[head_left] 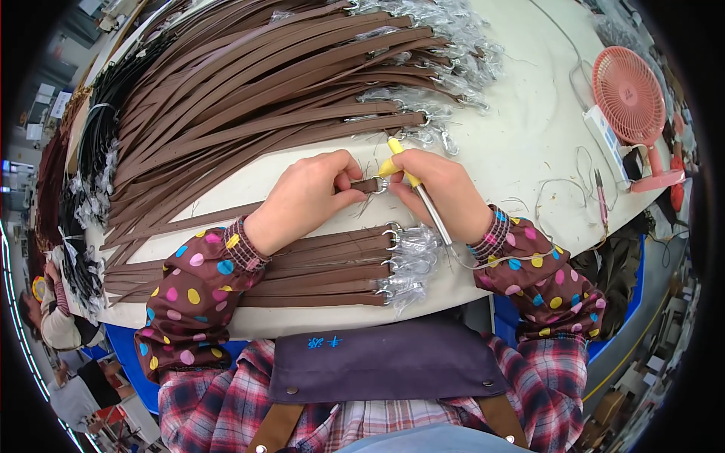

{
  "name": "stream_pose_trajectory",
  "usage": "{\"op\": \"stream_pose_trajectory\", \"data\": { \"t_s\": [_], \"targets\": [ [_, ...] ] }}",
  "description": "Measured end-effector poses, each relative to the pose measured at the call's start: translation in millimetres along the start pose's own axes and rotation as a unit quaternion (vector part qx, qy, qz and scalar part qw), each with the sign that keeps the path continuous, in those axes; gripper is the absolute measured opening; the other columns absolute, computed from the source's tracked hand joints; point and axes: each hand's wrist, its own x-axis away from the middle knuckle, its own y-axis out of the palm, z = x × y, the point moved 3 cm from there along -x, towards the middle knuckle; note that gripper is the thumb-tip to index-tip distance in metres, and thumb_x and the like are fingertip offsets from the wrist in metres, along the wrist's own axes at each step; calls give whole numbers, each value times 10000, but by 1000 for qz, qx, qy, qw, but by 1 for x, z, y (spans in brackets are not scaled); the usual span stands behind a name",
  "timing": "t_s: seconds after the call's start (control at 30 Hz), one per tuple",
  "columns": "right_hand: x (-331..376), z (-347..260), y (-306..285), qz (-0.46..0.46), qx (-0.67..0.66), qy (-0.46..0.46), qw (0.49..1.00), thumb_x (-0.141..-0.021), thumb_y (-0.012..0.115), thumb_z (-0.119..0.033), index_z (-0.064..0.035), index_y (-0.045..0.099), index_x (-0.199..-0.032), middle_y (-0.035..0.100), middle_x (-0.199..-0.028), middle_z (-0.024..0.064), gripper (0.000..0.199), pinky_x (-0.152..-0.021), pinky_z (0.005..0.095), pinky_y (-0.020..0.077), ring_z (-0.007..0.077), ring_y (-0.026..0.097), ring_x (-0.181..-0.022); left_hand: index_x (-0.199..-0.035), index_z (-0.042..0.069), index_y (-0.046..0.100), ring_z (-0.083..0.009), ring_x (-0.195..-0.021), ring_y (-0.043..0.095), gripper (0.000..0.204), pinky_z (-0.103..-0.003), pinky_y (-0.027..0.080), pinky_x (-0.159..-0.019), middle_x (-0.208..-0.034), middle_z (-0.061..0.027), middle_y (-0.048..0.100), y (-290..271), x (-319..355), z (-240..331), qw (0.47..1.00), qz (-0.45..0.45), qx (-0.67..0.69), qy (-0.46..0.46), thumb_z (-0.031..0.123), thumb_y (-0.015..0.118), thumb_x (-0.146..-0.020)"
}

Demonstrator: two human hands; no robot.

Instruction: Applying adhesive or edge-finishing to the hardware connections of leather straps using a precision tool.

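Between the thumb and fingers of my left hand (313, 189) is the end of a brown strap (219, 217). A metal ring (380, 184) sits at this end, beside my right fingertips. My right hand (438, 183) grips a pen-shaped corded tool (430, 208) with a yellow upper part and a silver-white body; its cord leaves the lower end. Something yellow (387, 167) wraps a right fingertip. Loose dark threads lie around the ring. Whether the right fingers also touch the ring, I cannot tell.
A thick pile of brown straps (249, 90) with plastic-wrapped metal clasps (453, 68) covers the far left. Several more straps (325, 272) lie nearer me. On the right are a pink fan (627, 94), a white power strip (606, 143) and thin tweezers (601, 198). Black straps (106, 121) hang left.
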Motion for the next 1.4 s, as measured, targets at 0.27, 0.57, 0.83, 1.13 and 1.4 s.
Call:
{"op": "stream_pose_trajectory", "data": {
  "t_s": [0.27, 0.57, 0.83, 1.13, 1.4],
  "targets": [
    [4, -4, -4, 19, -37, 26, 999, -797, 614, 9, -31, 543, -953, 593, -819, 109, 176, -639, 316, 480, 262, 603, -722, -918, 28, 580, -235, -680, 618, 241, -331, 481, -617, -738, -79, 635, 4, -3, 2, 998, -9, 61, -9, 122, 722, -747],
    [-1, 0, -6, 90, -235, 82, 964, -876, 643, -140, -21, 612, -1022, 586, -744, 26, 191, -596, 237, 437, 103, 531, -648, -873, 27, 604, -170, -642, 587, 178, -301, 470, -603, -738, -59, 630, 5, -2, -1, 996, -17, 88, -27, 147, 701, -784],
    [-12, -4, 2, 25, -245, 138, 959, -900, 617, -215, -12, 593, -948, 600, -779, 24, 210, -593, 215, 437, 92, 546, -656, -885, 34, 565, -83, -616, 538, 123, -235, 446, -555, -717, -14, 583, 4, 2, -11, 978, -43, 189, -80, 140, 626, -872],
    [-9, -8, 6, 36, -165, 93, 981, -856, 636, -145, -8, 500, -904, 588, -774, 61, 199, -579, 249, 474, 115, 580, -659, -916, 31, 500, -48, -670, 531, 126, -196, 457, -570, -809, 0, 582, 6, 3, -19, 958, -53, 268, -91, 131, 576, -923],
    [-8, -6, 8, 28, -149, 97, 984, -841, 647, -118, -1, 482, -891, 576, -770, 76, 209, -555, 243, 478, 114, 578, -643, -919, 37, 489, -51, -672, 527, 126, -194, 452, -573, -852, -16, 608, 6, 3, -17, 957, -55, 270, -88, 136, 567, -927]
  ]
}}
